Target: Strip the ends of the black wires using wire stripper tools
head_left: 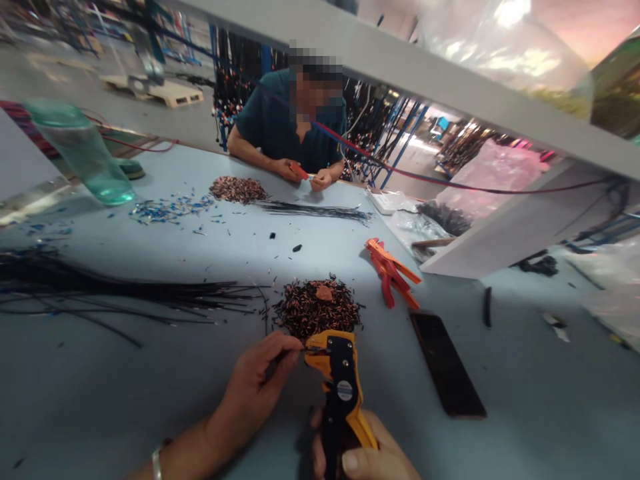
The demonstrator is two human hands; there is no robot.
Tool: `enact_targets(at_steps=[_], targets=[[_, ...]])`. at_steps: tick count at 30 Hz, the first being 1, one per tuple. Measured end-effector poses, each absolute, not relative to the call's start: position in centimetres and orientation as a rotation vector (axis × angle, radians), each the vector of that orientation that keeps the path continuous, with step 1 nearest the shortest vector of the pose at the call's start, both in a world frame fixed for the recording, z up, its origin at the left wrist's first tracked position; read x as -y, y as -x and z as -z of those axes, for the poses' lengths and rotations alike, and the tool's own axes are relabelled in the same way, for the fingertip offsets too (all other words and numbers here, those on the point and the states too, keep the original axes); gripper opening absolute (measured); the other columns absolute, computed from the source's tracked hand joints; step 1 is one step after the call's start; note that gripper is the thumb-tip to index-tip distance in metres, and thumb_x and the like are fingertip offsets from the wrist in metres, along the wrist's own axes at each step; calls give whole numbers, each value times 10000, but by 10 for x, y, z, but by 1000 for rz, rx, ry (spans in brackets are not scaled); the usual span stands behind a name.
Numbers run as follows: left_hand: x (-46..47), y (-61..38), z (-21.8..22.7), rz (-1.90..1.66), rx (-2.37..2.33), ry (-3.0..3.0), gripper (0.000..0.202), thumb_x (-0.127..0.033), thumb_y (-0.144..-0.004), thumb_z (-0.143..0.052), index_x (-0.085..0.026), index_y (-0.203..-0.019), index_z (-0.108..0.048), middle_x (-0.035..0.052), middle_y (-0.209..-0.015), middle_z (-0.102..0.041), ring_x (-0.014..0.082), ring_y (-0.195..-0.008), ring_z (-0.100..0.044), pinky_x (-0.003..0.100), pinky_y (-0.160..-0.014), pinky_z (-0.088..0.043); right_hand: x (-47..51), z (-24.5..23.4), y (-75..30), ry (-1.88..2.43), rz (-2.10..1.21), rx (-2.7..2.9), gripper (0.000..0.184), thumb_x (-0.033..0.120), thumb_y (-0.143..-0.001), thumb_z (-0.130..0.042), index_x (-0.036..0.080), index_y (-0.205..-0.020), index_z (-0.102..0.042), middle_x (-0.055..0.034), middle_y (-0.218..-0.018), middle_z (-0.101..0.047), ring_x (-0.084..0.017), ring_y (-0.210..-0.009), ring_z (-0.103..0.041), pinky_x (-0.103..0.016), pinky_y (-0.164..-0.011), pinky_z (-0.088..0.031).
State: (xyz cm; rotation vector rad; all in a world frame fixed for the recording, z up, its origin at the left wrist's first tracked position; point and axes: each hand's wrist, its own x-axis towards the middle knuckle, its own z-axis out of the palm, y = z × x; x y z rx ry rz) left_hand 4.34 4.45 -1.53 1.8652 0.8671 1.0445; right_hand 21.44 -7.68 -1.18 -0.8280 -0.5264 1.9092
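My right hand [367, 453] is wrapped round the handles of a yellow and black wire stripper [343, 380], held upright with its jaws toward the left. My left hand [260, 370] pinches a thin black wire [303, 348] between thumb and fingertips, right at the stripper's jaws. How far the wire sits inside the jaws is hard to make out. Just beyond the tool lies a heap of short black and copper-coloured wire scraps [317, 310]. To the left, a bundle of long black wires [150, 290] stretches across the table.
Orange-red pliers [393, 273] and a dark phone [447, 365] lie to the right. Across the table [225, 373] a person [293, 127] holds a red tool near another scrap pile [239, 189]. A green bottle [83, 153], blue-tipped pieces [173, 208] and thin wires [320, 212] are farther back.
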Motion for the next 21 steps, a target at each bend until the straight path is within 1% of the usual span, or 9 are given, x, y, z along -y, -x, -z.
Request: enact_targets(at_steps=[8, 15, 18, 21], targets=[[-44, -44, 12, -1059, -837, -1884, 169, -150, -924, -506, -186, -844, -650, -18, -695, -603, 116, -625, -573, 189, -575, -437, 79, 16, -215, 816, -1899, 519, 470, 280, -695, -775, 108, -1093, -593, -82, -847, -728, -182, -756, -686, -283, -675, -451], [-43, -43, 10, -1118, -836, -1902, 161, -114, -898, -539, -198, -831, -659, -47, -638, -506, 92, -527, -478, 171, -486, -357, 80, 20, -215, 806, -1916, 513, 483, 287, -685, -794, 113, -1089, -595, -65, -827, -723, -150, -695, -668, -246, -617, -424], [-42, -43, 9, -1145, -825, -1898, 159, -113, -895, -543, -203, -841, -662, -47, -632, -498, 95, -527, -475, 174, -483, -355, 79, 18, -214, 831, -1926, 495, 496, 293, -671, -807, 122, -1084, -595, -55, -828, -722, -149, -690, -669, -249, -616, -429], [-42, -42, 9, -1156, -826, -1894, 158, -118, -896, -541, -204, -841, -662, -44, -632, -500, 99, -526, -473, 180, -480, -355, 80, 17, -213, 849, -1915, 483, 479, 266, -666, -811, 121, -1069, -596, -56, -825, -731, -137, -697, -664, -239, -622, -427]])
